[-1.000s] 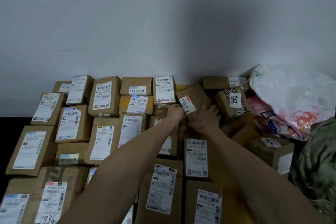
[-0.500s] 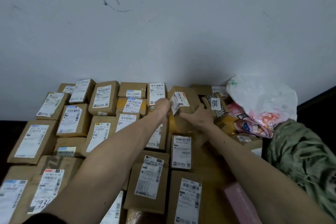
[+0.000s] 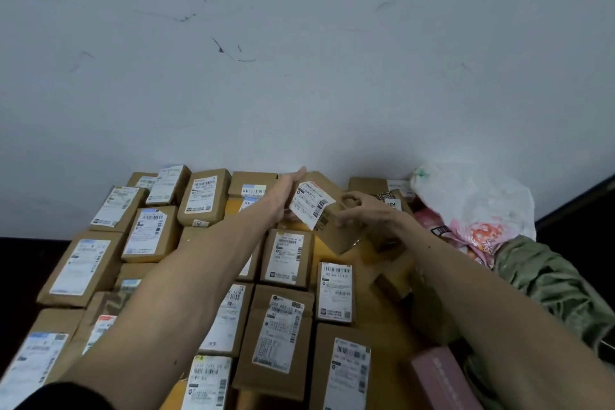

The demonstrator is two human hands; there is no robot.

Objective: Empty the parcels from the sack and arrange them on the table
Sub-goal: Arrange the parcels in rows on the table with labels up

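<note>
A small brown cardboard parcel [image 3: 337, 236] with a white barcode label is held tilted above the back row of parcels, close to the wall. My left hand [image 3: 286, 196] lies flat against its left side with the fingers straight and pointing up. My right hand [image 3: 357, 210] grips its right edge with curled fingers. Several labelled brown parcels [image 3: 206, 196] lie in rows over the table [image 3: 382, 329] below my arms. The olive green sack [image 3: 552, 283] slumps at the right edge.
A white plastic bag [image 3: 472, 196] with pink packets under it sits at the back right corner. A pink box [image 3: 439, 376] lies near the front right. A scuffed white wall [image 3: 299, 76] stands right behind the back row.
Both hands have lifted the small parcel off the back row and tipped it up. My left hand's fingers have straightened along its side. The view has tilted upward.
</note>
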